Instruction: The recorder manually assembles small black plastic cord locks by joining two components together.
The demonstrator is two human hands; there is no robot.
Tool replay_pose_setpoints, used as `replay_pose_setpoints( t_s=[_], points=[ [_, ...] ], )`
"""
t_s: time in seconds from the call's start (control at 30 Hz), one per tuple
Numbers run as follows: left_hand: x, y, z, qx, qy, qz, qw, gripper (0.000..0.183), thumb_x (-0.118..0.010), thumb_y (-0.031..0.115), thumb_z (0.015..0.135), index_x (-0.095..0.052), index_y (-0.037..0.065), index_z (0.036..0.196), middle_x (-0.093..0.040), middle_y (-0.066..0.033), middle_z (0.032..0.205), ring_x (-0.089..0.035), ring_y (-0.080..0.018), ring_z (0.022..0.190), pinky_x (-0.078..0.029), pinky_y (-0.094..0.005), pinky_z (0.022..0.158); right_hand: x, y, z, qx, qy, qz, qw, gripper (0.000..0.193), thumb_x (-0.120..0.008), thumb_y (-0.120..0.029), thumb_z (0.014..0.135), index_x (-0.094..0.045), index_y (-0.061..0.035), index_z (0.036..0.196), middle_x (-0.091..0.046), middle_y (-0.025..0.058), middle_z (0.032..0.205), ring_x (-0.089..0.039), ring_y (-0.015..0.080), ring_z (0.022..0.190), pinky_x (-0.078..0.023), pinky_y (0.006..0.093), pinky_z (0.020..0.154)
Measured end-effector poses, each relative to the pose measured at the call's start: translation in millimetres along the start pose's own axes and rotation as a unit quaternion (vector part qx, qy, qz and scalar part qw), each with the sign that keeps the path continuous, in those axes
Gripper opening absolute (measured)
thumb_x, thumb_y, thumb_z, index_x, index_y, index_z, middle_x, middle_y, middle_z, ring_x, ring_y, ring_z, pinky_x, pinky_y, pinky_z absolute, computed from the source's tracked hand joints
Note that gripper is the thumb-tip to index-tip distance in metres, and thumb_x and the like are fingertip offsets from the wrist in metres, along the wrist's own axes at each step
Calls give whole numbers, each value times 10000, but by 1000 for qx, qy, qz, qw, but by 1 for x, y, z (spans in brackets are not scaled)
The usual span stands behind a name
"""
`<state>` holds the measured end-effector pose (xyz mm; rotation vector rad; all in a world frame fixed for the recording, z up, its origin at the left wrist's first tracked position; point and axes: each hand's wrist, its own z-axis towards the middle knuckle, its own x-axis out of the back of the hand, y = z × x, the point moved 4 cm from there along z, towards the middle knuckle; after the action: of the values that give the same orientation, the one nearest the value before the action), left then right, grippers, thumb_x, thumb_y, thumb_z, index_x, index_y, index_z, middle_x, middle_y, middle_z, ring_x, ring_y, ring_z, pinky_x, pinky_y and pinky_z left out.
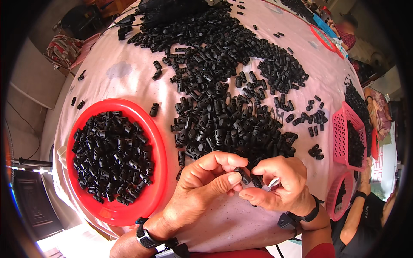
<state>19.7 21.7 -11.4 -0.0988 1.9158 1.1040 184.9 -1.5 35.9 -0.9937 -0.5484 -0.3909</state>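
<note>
My left hand [206, 182] is closed in a pinch, thumb against fingertips, on a small black plastic cord lock [242, 175]. Close against it, my right hand [282, 180] is also closed, with a small black plastic piece [257, 181] at its fingertips. Something small, pale and shiny shows between the right fingers; its kind is unclear. Both hands are just in front of a big heap of black cord locks [219, 122]. To their left stands a round red basin [161, 172] holding many more of these cord locks [112, 157].
A pale pink cloth [211, 232] covers the table. Smaller black parts [282, 71] are heaped farther back, beside a black bag [170, 13]. Pink baskets [340, 137] line the right edge. Other people sit there, one with an arm [355, 215] near a basket.
</note>
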Motion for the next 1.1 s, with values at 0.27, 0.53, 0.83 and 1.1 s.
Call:
replay_pose_setpoints(
  t_s=[0.27,0.53,0.83,1.1],
  points=[
    [-3,-1,-1,20,-7,20,1000,258,-589,57,959,-582,17,1214,-644,-69,1058,-592,-100,910,-493,-258,844,-5,2,2,-38,-36,-31,998,445,-852,-411,711,-599,-52,776,-604,45,600,-598,154,457,-451,270,424],
    [-1,-5,-1,17,-38,23,999,281,-559,76,984,-578,38,1261,-626,-34,1169,-558,-87,1064,-467,-258,925,-7,6,0,-55,-45,-55,996,498,-851,-460,685,-555,-59,709,-590,50,577,-610,183,473,-468,292,433],
    [-2,-4,-1,10,-31,43,999,272,-554,66,985,-583,30,1253,-627,-41,1176,-559,-96,1077,-467,-265,936,-9,9,-3,-52,-50,-60,996,518,-838,-482,686,-543,-56,675,-576,51,559,-601,188,462,-468,300,427],
    [-2,-4,0,-1,-39,47,998,272,-550,52,984,-582,27,1253,-627,-44,1175,-558,-95,1073,-466,-263,937,-8,8,-1,-39,-48,-86,994,541,-830,-502,686,-509,-68,643,-544,48,535,-579,189,444,-454,304,409]
  ],
)
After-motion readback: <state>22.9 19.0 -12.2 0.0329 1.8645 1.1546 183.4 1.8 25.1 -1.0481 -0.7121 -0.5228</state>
